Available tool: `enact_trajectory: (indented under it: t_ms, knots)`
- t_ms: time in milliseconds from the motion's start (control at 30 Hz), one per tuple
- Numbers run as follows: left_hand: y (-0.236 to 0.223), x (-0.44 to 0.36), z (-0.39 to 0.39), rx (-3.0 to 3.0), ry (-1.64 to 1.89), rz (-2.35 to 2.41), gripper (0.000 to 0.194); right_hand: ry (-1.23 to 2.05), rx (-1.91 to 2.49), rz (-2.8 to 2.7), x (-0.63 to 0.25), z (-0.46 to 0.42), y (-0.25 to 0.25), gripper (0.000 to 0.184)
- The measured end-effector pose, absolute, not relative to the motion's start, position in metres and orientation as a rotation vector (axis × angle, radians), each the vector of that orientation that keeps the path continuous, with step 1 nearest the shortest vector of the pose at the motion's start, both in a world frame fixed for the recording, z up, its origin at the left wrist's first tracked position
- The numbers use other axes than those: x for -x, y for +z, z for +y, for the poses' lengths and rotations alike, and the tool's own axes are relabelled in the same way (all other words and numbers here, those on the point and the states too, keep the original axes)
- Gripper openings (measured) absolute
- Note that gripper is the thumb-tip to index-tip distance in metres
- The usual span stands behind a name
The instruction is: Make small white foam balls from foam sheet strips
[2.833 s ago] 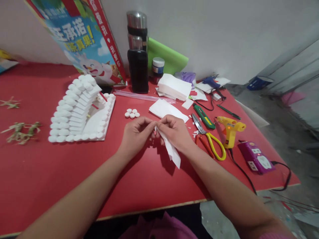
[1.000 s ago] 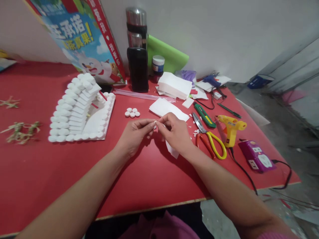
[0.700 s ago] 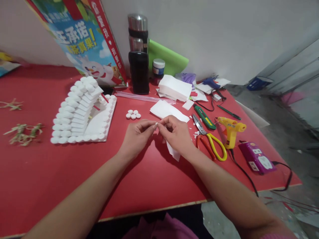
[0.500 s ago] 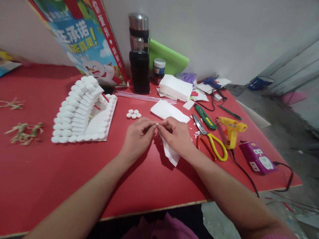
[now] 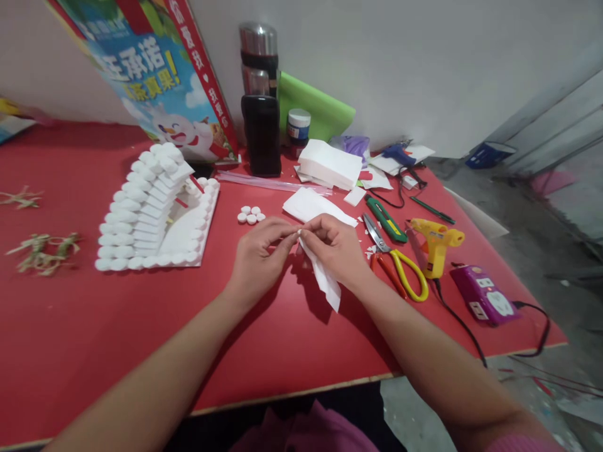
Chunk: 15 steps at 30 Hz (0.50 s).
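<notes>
My left hand (image 5: 258,256) and my right hand (image 5: 340,250) meet above the red table, thumbs and forefingers pinched together on one end of a strip of white tissue paper (image 5: 328,284). A small white tip shows between the fingertips. The strip's loose end hangs below my right palm. Several white round discs (image 5: 251,218) lie just beyond my left hand. Behind my right hand is a folded stack of white tissue (image 5: 318,206). Off to the left stands a white model (image 5: 123,235) with steps, edged with white rounded pieces.
On the right lie scissors (image 5: 404,269), a green utility knife (image 5: 387,220), a pen (image 5: 432,210), a yellow glue gun (image 5: 436,243) with its cord, and a purple power socket (image 5: 485,294). A steel flask (image 5: 259,43) and a black case (image 5: 261,141) stand behind. Straw figures (image 5: 47,251) lie far left.
The fingertips have shifted slightly on the tissue paper, and its hanging end looks narrower and more gathered. The whole view has moved a little.
</notes>
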State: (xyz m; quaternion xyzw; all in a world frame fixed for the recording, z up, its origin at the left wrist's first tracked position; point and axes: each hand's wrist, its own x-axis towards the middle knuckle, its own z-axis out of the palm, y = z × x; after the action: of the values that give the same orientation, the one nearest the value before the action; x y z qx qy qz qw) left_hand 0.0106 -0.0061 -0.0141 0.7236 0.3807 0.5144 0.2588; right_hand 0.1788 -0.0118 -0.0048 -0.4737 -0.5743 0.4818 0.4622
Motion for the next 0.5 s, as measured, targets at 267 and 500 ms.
enact_trajectory:
  t_ms: [267,500]
  knots:
    - [-0.0138,-0.0119,-0.0098,-1.879,1.334,1.129,0.015,1.186,1.156,-1.445,-0.1784,-0.0121,-0.0032,0.017]
    - [-0.0156,-0.0117,-0.0096,-1.871,1.266,1.142,0.018,1.157,1.194,-1.466,-0.18,-0.011,-0.0037,0.014]
